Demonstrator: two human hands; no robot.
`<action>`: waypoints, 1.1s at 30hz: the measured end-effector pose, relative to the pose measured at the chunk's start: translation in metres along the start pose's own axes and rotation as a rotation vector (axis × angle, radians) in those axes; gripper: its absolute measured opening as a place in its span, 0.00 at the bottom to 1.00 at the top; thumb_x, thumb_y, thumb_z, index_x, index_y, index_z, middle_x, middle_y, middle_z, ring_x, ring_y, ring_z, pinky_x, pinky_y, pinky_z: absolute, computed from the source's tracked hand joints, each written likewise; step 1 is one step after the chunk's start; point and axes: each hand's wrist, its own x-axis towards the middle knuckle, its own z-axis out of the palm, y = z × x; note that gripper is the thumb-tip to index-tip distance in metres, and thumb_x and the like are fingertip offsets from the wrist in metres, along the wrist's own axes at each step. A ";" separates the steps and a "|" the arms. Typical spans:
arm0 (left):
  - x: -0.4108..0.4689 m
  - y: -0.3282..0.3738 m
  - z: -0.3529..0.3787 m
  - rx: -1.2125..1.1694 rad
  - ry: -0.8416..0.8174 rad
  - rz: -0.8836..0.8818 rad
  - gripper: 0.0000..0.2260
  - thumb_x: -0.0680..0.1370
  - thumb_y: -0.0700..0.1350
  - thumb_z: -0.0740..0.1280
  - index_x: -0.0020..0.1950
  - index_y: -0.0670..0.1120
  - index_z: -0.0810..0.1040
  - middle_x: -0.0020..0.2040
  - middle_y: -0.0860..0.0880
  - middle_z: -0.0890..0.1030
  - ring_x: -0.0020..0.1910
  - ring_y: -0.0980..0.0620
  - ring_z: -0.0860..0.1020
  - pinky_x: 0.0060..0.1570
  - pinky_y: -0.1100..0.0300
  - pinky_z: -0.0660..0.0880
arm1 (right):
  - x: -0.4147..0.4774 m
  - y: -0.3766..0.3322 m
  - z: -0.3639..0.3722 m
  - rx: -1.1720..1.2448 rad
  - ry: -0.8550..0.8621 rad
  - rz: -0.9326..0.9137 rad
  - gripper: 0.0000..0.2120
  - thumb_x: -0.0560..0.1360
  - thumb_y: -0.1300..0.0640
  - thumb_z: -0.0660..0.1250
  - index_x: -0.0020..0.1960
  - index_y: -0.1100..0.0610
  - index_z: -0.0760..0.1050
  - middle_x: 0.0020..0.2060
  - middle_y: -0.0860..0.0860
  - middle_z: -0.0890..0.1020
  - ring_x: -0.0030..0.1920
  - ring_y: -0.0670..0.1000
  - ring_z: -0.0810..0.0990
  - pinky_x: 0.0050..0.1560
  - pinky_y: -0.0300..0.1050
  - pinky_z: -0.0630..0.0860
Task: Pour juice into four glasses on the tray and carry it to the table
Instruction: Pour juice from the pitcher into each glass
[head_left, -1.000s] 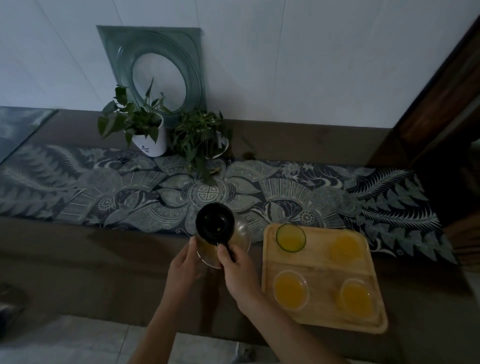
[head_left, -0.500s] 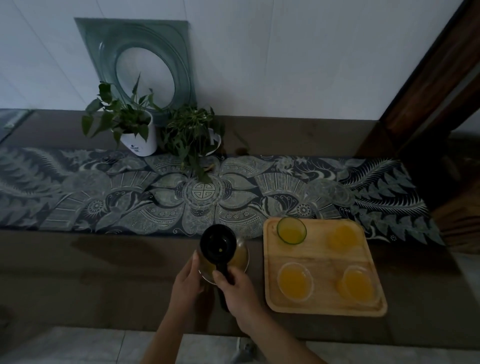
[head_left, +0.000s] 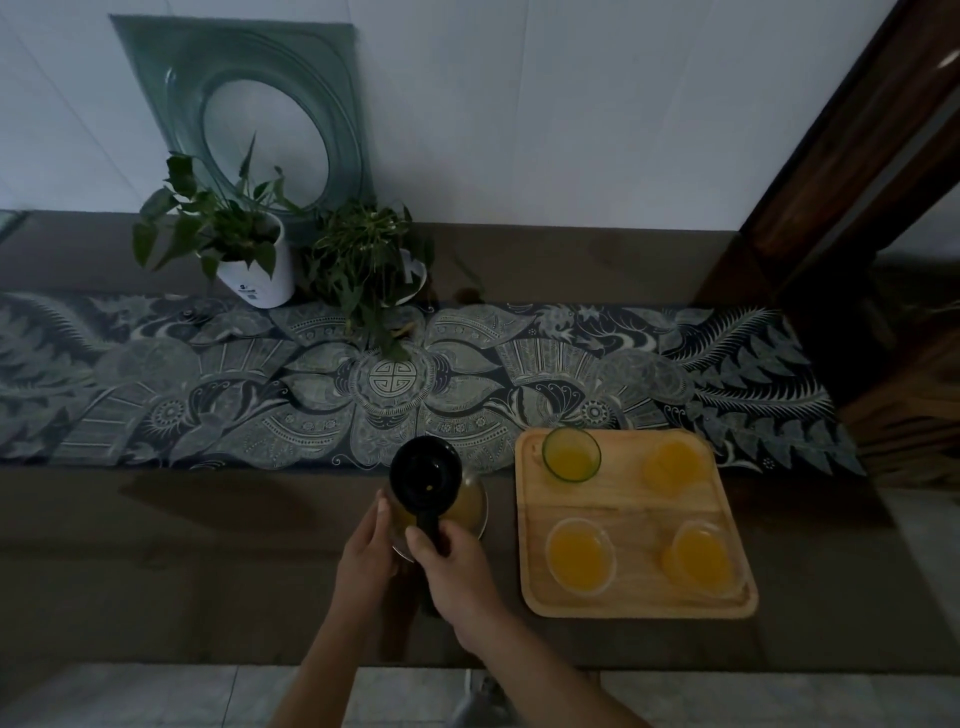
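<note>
The head view looks down on a long dark brown counter (head_left: 156, 571) set against a pale wall (head_left: 571, 104), in dim light. A patterned blue-grey runner (head_left: 260, 395) lies along its middle. At the back stand 2 potted plants: one in a white pot (head_left: 260, 275), and a bushier one (head_left: 363, 260) just beside it on the right. A green square plate (head_left: 249, 104) with a round centre leans on the wall behind them. A dark wooden frame (head_left: 857, 182) rises at the right, and pale floor tiles (head_left: 156, 696) show below the counter edge.

A wooden tray (head_left: 631, 499) sits on the counter to the right of the hands, its far edge on the runner. On it stand 4 glasses holding orange juice: a green-rimmed glass (head_left: 571, 455) far left, a clear one (head_left: 672, 465) far right, another (head_left: 579, 556) near left, and the last (head_left: 698, 558) near right.

The glass jug (head_left: 462, 506), with a black lid (head_left: 426, 475) and some juice inside, stands just left of the tray. The right hand (head_left: 452, 566) is wrapped around its black handle; the left hand (head_left: 366, 561) lies flat against its side.
</note>
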 end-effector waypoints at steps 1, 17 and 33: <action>0.001 0.000 0.000 0.000 0.003 -0.002 0.20 0.85 0.58 0.58 0.69 0.48 0.77 0.58 0.47 0.82 0.54 0.47 0.81 0.49 0.56 0.78 | 0.000 0.000 0.001 -0.006 0.001 -0.001 0.09 0.79 0.45 0.68 0.54 0.49 0.80 0.49 0.46 0.84 0.51 0.44 0.81 0.50 0.40 0.75; -0.007 -0.008 -0.018 0.055 0.120 -0.022 0.21 0.83 0.63 0.56 0.71 0.59 0.75 0.66 0.52 0.81 0.67 0.49 0.77 0.68 0.42 0.72 | 0.005 0.003 0.025 -0.067 -0.036 -0.014 0.10 0.79 0.44 0.68 0.49 0.51 0.78 0.45 0.45 0.83 0.43 0.37 0.80 0.38 0.29 0.71; -0.094 -0.018 0.027 -0.002 0.521 0.026 0.27 0.79 0.68 0.60 0.66 0.49 0.78 0.60 0.48 0.83 0.62 0.45 0.80 0.63 0.42 0.76 | -0.026 -0.010 -0.074 -0.298 -0.269 -0.019 0.24 0.77 0.30 0.58 0.51 0.48 0.80 0.46 0.42 0.82 0.47 0.40 0.79 0.48 0.42 0.74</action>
